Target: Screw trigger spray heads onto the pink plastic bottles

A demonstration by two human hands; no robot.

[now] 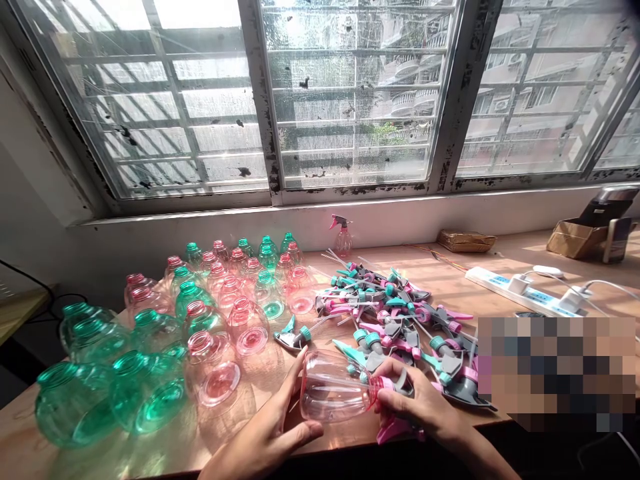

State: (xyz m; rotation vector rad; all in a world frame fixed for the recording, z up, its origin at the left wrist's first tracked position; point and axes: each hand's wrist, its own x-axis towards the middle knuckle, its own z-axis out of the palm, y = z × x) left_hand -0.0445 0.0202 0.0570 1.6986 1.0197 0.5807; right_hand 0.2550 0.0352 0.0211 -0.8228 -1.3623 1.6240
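A clear pink spray bottle (334, 388) lies sideways above the table's front edge, its base to the left and its neck to the right. My left hand (273, 417) is cupped round the base, fingers behind it and thumb below. At the neck, my right hand (417, 400) grips a grey-and-pink trigger spray head (387, 385) by its pink collar. The head meets the bottle's mouth; how tightly it sits I cannot tell. Pink trigger parts (400, 430) show under my right hand. A single teal-and-grey spray head (294, 335) lies just beyond my left fingertips.
Rows of open green bottles (75, 407) and pink bottles (213, 373) stand at left. Many loose spray heads (395, 300) are heaped centre-right. An assembled sprayer (343, 237) stands by the wall. A power strip (525, 293), brown packet (466, 241) and cardboard box (575, 239) lie to the right.
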